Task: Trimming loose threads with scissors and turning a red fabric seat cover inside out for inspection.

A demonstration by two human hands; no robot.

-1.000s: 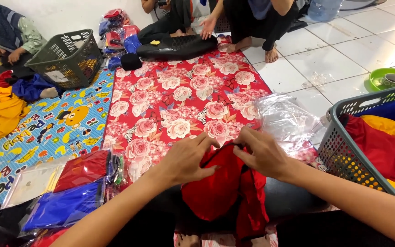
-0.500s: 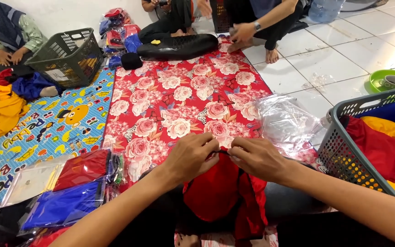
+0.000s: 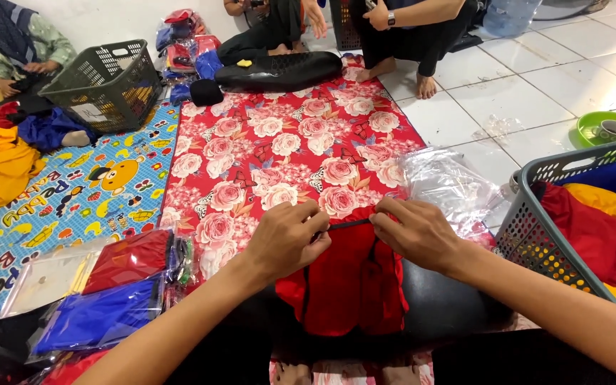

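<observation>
Two hands pinch red garment's top edge taut: left hand [image 3: 288, 239] and right hand [image 3: 411, 232] closed on red garment [image 3: 351, 281], stretched flat over lap for straight line. Floral mat [image 3: 286, 153] beyond gives spread room. Plastic bags [image 3: 450, 185], basket [image 3: 536, 228] within right's reach; packed garments [image 3: 101, 299] stacked left.
</observation>
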